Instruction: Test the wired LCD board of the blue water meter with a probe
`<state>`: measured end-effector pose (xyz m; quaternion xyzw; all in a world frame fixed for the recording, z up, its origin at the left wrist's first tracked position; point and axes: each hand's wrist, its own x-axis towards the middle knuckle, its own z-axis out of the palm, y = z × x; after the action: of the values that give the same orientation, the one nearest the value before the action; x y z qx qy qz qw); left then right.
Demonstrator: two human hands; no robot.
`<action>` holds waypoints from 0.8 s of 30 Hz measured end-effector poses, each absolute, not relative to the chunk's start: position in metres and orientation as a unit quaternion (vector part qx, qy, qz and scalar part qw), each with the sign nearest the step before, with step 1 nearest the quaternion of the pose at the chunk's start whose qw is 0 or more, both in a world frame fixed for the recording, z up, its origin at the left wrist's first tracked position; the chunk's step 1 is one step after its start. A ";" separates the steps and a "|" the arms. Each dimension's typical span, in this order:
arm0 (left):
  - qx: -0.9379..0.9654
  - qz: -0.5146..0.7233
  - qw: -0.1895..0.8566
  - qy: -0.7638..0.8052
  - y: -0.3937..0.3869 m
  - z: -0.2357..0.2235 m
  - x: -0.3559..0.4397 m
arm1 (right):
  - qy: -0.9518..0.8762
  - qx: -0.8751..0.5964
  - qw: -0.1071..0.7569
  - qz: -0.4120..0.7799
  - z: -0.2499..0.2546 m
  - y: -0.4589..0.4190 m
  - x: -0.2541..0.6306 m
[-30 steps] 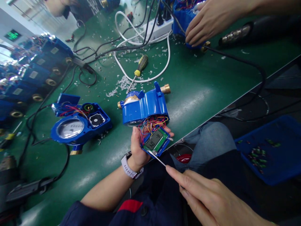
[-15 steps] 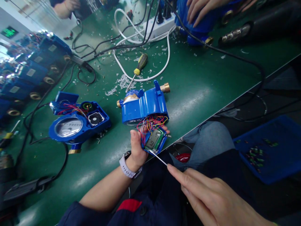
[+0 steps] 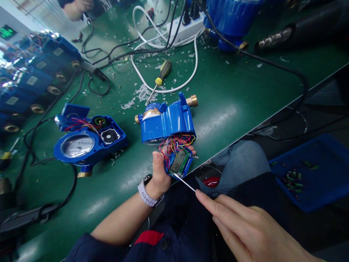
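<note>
My left hand (image 3: 160,171), with a watch on its wrist, cradles a small circuit board with an LCD display (image 3: 179,162) in a blue housing. Red, yellow and white wires (image 3: 178,142) run from it to a blue water meter (image 3: 167,125) with brass threaded ends, lying on the table. A thin stick with a white tip, apparently a cotton swab (image 3: 185,183), is gripped in my right hand (image 3: 242,222). Its tip touches the board's near edge. The ends of the right thumb and other fingers are partly hidden.
A second opened meter (image 3: 79,145) lies left. Beyond sit a screwdriver (image 3: 163,72), white scraps, cables and a power strip (image 3: 188,29). Several meters (image 3: 29,80) stand far left, another blue one (image 3: 231,22) at top right. A blue tray (image 3: 321,171) with small parts is below the table edge.
At the top right, another person's hands have left the blue meter there. The swab tip stays at almost the same spot on the board; the view has shifted slightly.
</note>
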<state>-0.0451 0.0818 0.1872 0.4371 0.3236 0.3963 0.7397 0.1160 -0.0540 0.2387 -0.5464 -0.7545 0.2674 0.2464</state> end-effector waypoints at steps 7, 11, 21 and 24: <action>0.434 0.401 0.742 0.317 0.082 0.187 -0.045 | -0.756 -0.544 0.238 0.274 0.240 -0.053 0.117; 0.437 0.404 0.741 0.313 0.082 0.188 -0.044 | -0.753 -0.547 0.241 0.273 0.240 -0.054 0.118; 0.445 0.404 0.732 0.320 0.082 0.188 -0.044 | -0.756 -0.543 0.246 0.271 0.246 -0.048 0.118; 0.450 0.405 0.732 0.314 0.083 0.189 -0.044 | -0.758 -0.540 0.242 0.274 0.240 -0.046 0.117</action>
<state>-0.0442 0.0831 0.1895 0.4499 0.3138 0.4045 0.7318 0.1169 -0.0458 0.2403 -0.5399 -0.7580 0.2742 0.2423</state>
